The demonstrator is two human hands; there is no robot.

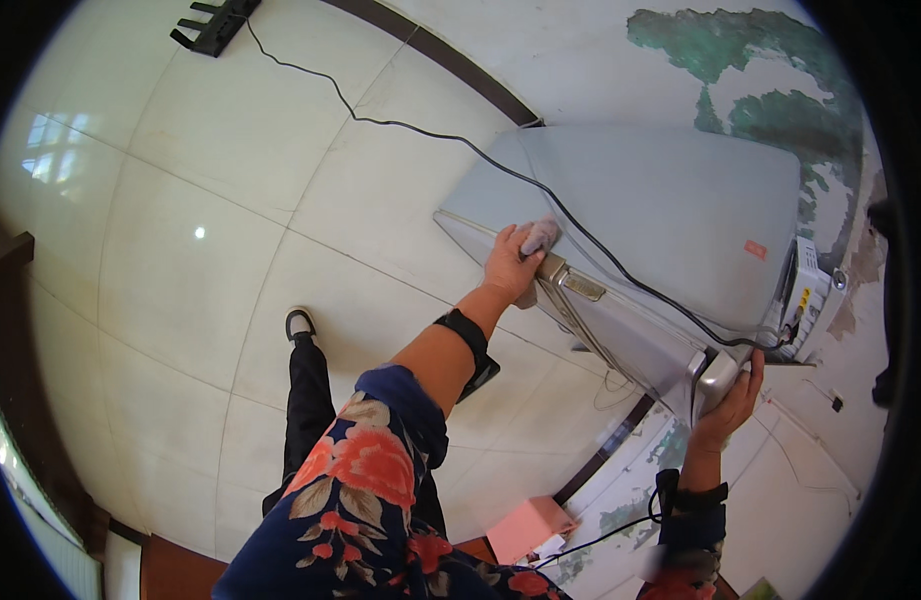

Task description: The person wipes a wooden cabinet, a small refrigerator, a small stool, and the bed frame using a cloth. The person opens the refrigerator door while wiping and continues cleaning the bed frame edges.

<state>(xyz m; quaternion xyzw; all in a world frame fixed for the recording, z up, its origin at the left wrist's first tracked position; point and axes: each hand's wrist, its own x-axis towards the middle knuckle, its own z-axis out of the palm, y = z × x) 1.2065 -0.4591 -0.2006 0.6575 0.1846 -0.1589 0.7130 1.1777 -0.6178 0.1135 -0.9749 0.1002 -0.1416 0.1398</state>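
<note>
A tall appliance with a grey top (655, 195), probably a refrigerator, stands against the wall, its silver door (618, 322) facing me. My left hand (511, 262) is closed on a greyish-pink cloth (539, 236) at the near left end of the door's upper edge. My right hand (730, 401) cups the rounded silver corner at the door's other end, fingers bent around it; nothing loose shows in it. A black cable (573, 217) runs across the top to a white device (805, 315) at the back right corner.
A black router (216, 26) with antennas lies on the tiled floor (205, 210), joined to the cable. The wall (775, 67) has peeling green patches. A pink box (528, 529) stands low near the wall. Dark wooden furniture (10, 255) is at the far left.
</note>
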